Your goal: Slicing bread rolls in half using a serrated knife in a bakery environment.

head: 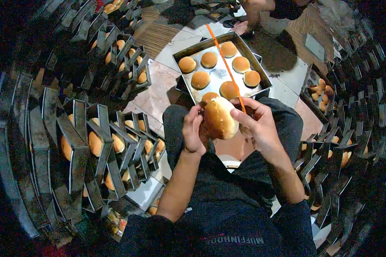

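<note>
Between my two hands, just beyond my lap, is a browned bread bun (221,119). My left hand (194,128) has its fingers against the bun's left side. My right hand (260,123) grips the right side, thumb on the bun's surface. A long thin orange strip or stick (226,66) rises from my right hand's fingers and crosses over a metal baking tray (180,53). Several round buns (228,49) lie spaced apart in that tray. The nearest bun in the tray is partly hidden behind the held one.
Stacked metal trays with buns (107,128) stand at the left, and more tray stacks (344,147) at the right. A smaller group of bread pieces (323,93) lies in a tray at the right. Beyond the near tray, another person's foot (241,28) rests on the tiled floor.
</note>
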Motion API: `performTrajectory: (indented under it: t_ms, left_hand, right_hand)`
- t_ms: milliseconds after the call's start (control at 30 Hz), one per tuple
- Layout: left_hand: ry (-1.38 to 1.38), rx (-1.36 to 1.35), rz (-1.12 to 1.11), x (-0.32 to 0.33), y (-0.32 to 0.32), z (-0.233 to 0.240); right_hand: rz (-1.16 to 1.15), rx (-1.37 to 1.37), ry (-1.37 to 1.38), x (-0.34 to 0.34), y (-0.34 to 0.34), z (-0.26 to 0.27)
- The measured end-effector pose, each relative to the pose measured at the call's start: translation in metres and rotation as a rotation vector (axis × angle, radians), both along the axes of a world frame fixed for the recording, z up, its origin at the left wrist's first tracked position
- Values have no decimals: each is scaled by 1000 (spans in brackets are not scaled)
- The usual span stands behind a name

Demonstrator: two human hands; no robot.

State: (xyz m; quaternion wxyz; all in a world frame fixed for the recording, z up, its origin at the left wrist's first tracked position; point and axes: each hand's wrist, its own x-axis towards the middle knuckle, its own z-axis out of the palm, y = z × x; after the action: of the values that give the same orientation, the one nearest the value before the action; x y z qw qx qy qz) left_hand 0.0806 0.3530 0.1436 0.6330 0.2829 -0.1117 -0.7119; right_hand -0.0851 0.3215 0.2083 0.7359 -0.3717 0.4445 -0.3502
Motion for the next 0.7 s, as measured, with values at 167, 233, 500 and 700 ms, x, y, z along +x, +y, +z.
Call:
performTrajectory:
  t_ms: [167,233,500,700]
  left_hand:
    - [-323,-56,-40,-4,-5,-11]
    - [-141,-30,-31,1,-13,-9]
    - [183,112,-51,-35,-74,-70]
    - [-267,269,-80,-30,-192,-155]
  right_hand:
    - [-59,-248,77,16,-7,-18]
    - [-58,-74,41,5,-17,-21]
    - [-233,-81,78,-15,-66,-82]
    - [-580,-248,242,-88,-101,-123]
